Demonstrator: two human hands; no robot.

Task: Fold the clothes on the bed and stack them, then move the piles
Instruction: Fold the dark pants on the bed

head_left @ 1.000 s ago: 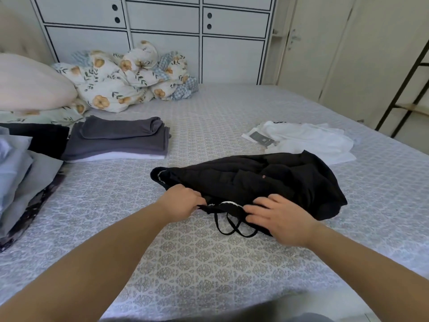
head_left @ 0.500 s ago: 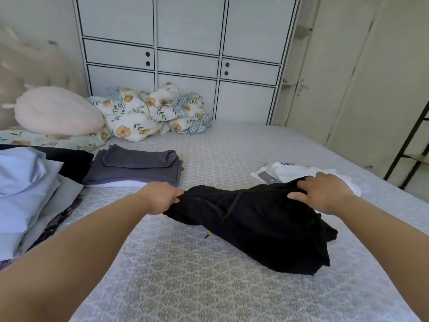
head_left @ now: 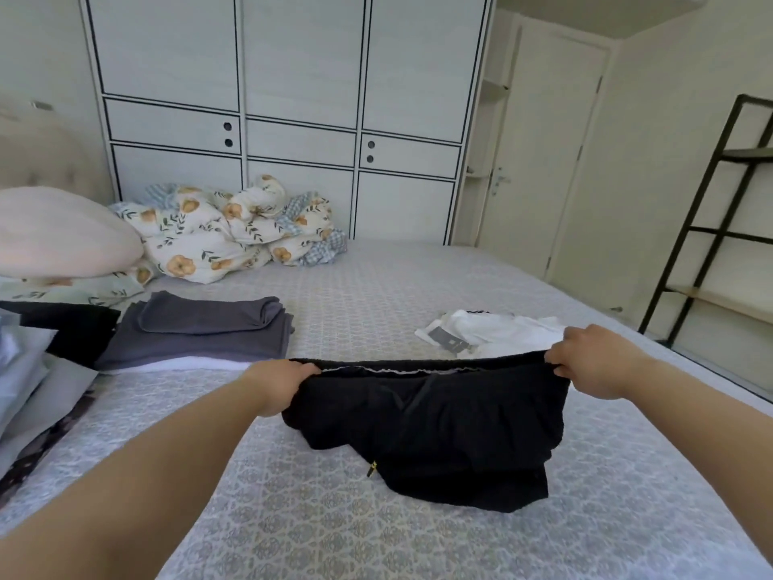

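A pair of black shorts (head_left: 435, 429) hangs stretched by its waistband above the bed (head_left: 376, 286), its lower part still resting on the cover. My left hand (head_left: 280, 383) grips the waistband's left end and my right hand (head_left: 594, 362) grips the right end. A folded grey pile (head_left: 200, 332) on a white layer lies to the left. A crumpled white garment (head_left: 502, 334) with a dark tag lies behind the shorts on the right.
Folded light blue and grey clothes (head_left: 25, 370) and a black item (head_left: 71, 328) sit at the left edge. A pink pillow (head_left: 62, 232) and a flowered duvet (head_left: 226, 228) lie at the head. A wardrobe (head_left: 293, 119) stands behind, a black shelf frame (head_left: 711, 211) to the right.
Both hands took the black shorts by the waistband, lifted them and pulled apart until the band is stretched straight. My view has tilted up.
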